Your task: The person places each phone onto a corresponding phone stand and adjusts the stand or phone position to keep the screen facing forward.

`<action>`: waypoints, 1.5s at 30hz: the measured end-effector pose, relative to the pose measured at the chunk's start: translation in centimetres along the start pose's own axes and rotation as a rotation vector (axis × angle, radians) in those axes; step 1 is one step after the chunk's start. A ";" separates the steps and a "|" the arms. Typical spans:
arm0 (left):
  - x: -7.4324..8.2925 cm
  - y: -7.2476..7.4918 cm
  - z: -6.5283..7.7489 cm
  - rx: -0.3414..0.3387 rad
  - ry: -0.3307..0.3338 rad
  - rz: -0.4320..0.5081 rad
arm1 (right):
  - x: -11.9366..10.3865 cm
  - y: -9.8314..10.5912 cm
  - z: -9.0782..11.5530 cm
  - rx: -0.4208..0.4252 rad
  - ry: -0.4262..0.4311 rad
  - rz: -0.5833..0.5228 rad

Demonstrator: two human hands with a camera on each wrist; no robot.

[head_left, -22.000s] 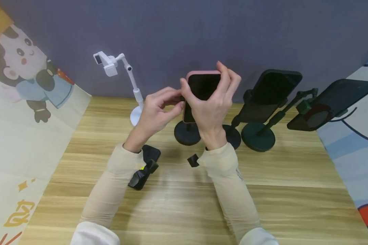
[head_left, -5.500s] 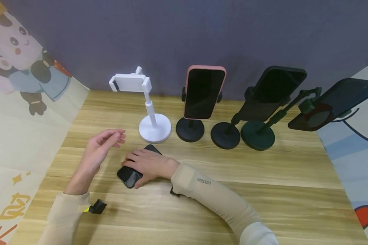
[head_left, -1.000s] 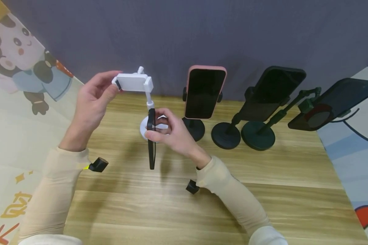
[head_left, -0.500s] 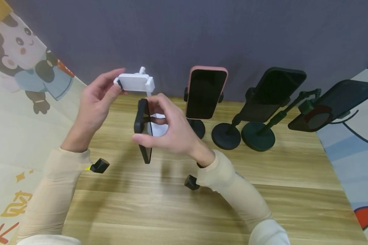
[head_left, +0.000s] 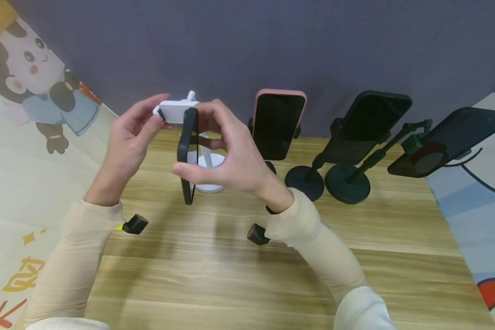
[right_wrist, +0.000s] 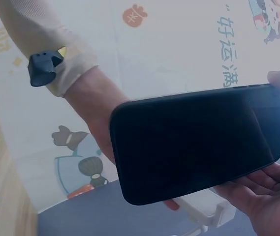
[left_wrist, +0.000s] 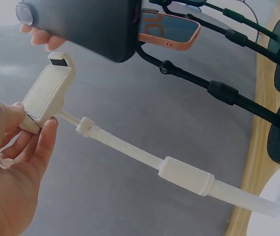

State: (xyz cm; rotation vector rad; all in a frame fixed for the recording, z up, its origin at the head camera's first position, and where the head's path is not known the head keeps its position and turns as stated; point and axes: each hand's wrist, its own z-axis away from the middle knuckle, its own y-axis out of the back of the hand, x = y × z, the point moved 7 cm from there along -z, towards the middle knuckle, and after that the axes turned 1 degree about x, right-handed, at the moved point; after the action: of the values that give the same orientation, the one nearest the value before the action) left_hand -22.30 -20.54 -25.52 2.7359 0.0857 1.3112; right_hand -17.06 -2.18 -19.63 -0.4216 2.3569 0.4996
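My left hand (head_left: 125, 144) pinches the left end of the clamp (head_left: 173, 111) on a white phone stand. In the left wrist view, thumb and fingers grip the lower end of this clamp (left_wrist: 45, 93), and its cradle holds nothing. My right hand (head_left: 241, 158) grips a black phone (head_left: 184, 149) by its long edges, with the thumb on the near edge. The phone is upright, nearly edge-on in the head view, and hides the clamp's right end. Its dark screen (right_wrist: 194, 142) fills the right wrist view. The stand's round white base (head_left: 212, 185) rests on the table.
Right of the white stand, a pink-cased phone (head_left: 278, 123) sits in a black stand. Beyond it are a black phone (head_left: 373, 119) on another stand and a dark phone (head_left: 449, 142) on a green stand. A grey-blue panel (head_left: 247, 50) rises behind the table (head_left: 231, 284).
Over the last second my right hand has raised the black phone up and left to the clamp, which my left hand keeps holding. Earlier, that phone lay on the table under my right hand.
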 end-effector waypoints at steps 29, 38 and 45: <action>0.2 0.3 -0.1 0.036 -0.045 -0.062 | -0.4 0.3 -2.8 0.183 0.169 0.252; 0.1 0.4 -0.1 0.059 -0.071 -0.030 | -0.6 0.0 -2.7 0.303 0.120 0.385; 0.2 0.1 0.1 0.059 -0.031 0.124 | 1.5 -0.4 -2.5 0.394 0.072 0.457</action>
State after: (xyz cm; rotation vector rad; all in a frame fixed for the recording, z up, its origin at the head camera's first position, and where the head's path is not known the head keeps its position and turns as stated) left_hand -22.10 -20.59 -25.43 2.8520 -0.0486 1.3160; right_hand -19.29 -3.93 -19.03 0.2909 2.5458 0.2103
